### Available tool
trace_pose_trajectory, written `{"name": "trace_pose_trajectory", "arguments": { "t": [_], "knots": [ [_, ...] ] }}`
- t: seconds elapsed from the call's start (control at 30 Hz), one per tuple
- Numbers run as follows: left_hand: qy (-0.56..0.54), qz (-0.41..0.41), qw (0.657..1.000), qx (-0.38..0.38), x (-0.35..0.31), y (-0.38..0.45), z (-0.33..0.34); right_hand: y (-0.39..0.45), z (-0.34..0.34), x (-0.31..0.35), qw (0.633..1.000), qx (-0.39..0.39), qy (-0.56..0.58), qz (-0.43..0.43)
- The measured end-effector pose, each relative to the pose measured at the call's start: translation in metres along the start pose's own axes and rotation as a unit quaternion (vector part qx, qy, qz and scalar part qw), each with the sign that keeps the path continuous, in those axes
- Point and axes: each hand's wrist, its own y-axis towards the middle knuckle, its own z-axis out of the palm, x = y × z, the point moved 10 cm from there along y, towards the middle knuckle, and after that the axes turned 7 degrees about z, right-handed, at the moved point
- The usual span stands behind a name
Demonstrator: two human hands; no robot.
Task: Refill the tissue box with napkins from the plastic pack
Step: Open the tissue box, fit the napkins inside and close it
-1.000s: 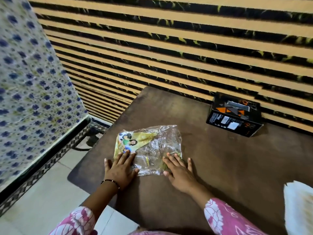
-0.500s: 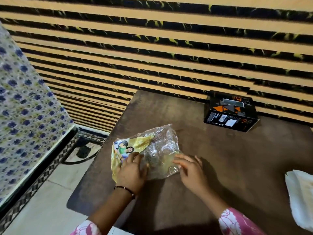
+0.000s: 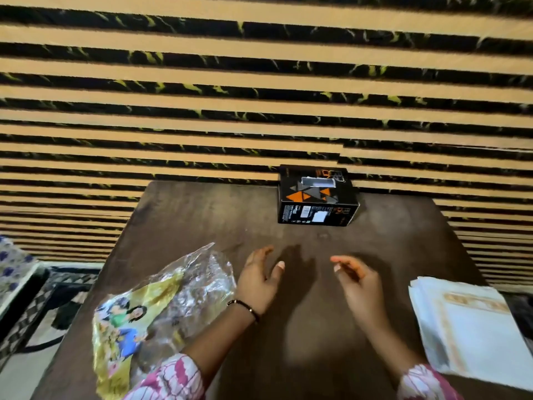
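A black tissue box (image 3: 317,196) with orange triangles and a slot on top stands at the table's far edge. The crumpled clear plastic pack (image 3: 161,307), yellow print on one side, lies flat and looks empty at the front left. A stack of white napkins (image 3: 470,327) with a tan border rests at the right edge. My left hand (image 3: 258,280) hovers just right of the pack, fingers apart, holding nothing. My right hand (image 3: 356,277) hangs over the table's middle, fingers loosely curled and empty.
The dark brown table (image 3: 302,241) backs onto a wall of tan and black stripes (image 3: 259,96). To the left are a patterned floor mat (image 3: 34,321) and a blue-flowered cloth (image 3: 11,261).
Both hands have let go of the plastic pack and moved right, toward the middle of the table. The pack now lies at the left. The camera view has swung right.
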Motion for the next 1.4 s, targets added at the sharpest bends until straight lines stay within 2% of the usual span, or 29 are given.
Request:
{"name": "trace_pose_trajectory", "arguments": {
  "t": [0.17, 0.4, 0.63, 0.73, 1.1, 1.3, 1.4],
  "knots": [
    [-0.057, -0.078, 0.995, -0.013, 0.005, 0.059, 0.027, 0.077, -0.013, -0.028, 0.992, 0.021, 0.025, 0.123],
    [-0.115, -0.153, 0.980, -0.052, 0.016, 0.116, 0.047, 0.155, -0.006, -0.054, 0.979, 0.051, 0.060, 0.188],
    [-0.123, -0.129, 0.982, -0.062, 0.008, 0.124, 0.053, 0.167, 0.002, -0.063, 0.970, 0.082, 0.111, 0.200],
    [-0.108, -0.126, 0.983, -0.078, 0.006, 0.108, 0.048, 0.151, -0.007, -0.060, 0.971, 0.071, 0.127, 0.192],
    [-0.068, -0.081, 0.994, -0.035, 0.000, -0.011, 0.048, 0.004, -0.037, -0.063, 0.959, 0.025, 0.175, 0.223],
    [-0.069, -0.085, 0.994, 0.007, 0.008, -0.069, 0.034, -0.079, -0.046, -0.066, 0.956, 0.073, 0.121, 0.258],
    [-0.059, -0.067, 0.995, 0.045, 0.009, -0.087, 0.022, -0.113, -0.057, -0.071, 0.958, 0.086, 0.043, 0.269]
  ]
}}
